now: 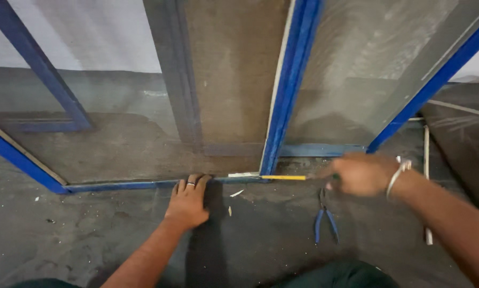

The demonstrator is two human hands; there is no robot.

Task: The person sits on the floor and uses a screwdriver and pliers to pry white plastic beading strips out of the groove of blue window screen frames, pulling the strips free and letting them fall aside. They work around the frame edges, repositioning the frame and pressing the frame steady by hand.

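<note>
Where the yellow strip [283,177] lies flat along the blue frame rail [132,185] — long axis left-right — right hand [359,174], fingers closed on its right end, is nearer; left hand [188,202] presses open-fingered on the rail, holding nothing — blue-handled pliers [325,220] on floor.

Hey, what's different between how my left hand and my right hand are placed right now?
The left hand lies flat and open, fingers pressed against the blue frame's bottom rail; the right hand is closed around a yellow-tipped tool pointed at that rail. The left hand wears a finger ring, the right a wrist bangle. The left looks sharp, the right blurred. The blue-handled pliers lie nearer the right hand. Both are bare and low by the floor.
</note>
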